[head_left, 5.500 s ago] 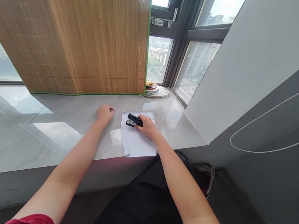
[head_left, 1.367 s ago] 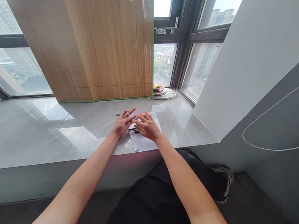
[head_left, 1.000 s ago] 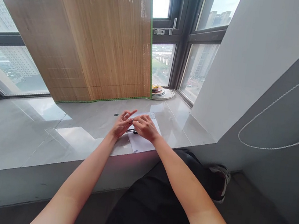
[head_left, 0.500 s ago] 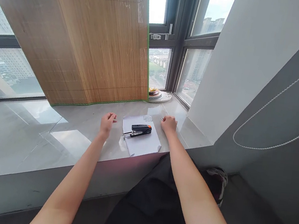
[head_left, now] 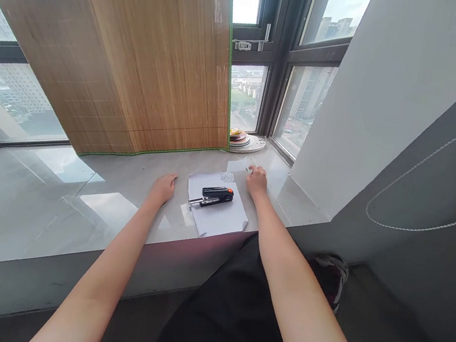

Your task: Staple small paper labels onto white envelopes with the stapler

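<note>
Head view. My landmark is the white paper (head_left: 217,217), which lies flat on the grey sill (head_left: 36,206), its near corner reaching the sill's front edge. On the middle of the paper lies the stapler (head_left: 213,196), black with an orange end. Its orange end points to the right side of the paper, and a thin metal part sticks out toward the left side.

My left hand (head_left: 162,188) rests palm down on the sill just left of the paper. Its fingers are loosely together and flat, gripping nothing, and it stays clear of the stapler.

My right hand (head_left: 256,180) sits on the sill just beyond the paper's right far corner. Its fingers are curled, with the tips drawn together over something small and pale. I cannot tell whether I pinch it or only touch it, and it is too small to name.

Beyond the paper a bamboo blind (head_left: 143,51) hangs down to the sill. To the right of the blind's lower corner, well beyond the paper, a stack of plates (head_left: 241,139) sits by the window frame (head_left: 280,59). Right of the paper rises a white wall (head_left: 383,91).
</note>
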A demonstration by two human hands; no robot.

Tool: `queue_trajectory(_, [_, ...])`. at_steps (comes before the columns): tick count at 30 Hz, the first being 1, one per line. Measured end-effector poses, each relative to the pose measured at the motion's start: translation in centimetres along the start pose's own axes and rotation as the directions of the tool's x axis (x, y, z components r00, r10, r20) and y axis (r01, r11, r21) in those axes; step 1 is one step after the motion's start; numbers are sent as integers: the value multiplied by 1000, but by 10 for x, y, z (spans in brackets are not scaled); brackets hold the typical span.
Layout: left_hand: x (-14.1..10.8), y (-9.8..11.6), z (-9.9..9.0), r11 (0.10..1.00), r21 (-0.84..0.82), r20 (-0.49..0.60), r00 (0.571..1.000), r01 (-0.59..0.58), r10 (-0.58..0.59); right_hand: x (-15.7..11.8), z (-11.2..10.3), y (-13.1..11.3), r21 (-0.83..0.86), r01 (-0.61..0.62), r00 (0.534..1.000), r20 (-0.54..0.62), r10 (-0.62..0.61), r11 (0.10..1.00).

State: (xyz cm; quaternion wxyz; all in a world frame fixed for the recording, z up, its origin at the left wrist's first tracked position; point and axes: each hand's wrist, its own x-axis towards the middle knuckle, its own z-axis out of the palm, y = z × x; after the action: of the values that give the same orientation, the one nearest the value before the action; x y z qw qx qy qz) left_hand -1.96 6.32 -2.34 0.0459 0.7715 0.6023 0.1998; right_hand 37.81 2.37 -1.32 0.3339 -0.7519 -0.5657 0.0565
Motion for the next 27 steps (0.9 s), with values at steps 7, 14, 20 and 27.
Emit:
queue_trajectory(7, [-7,4,-14,998,-67,-123,992,4,-13,-40,-14,-22,385,250,964,-14,-265,888])
queue_trajectory(14, [-14,16,-13,874,-476,-273,961,-97,-42,-73,5,-68,338,614,696,193,-692,713])
queue_trajectory(20, [-26,52,-14,616,-754,-253,966,-227,47,-75,9,-74,269,614,701,244,-669,742])
queue_trajectory(27, [-32,66,-21,635,-712,-204,953,-301,223,-76,5,-74,263,601,712,253,-655,755])
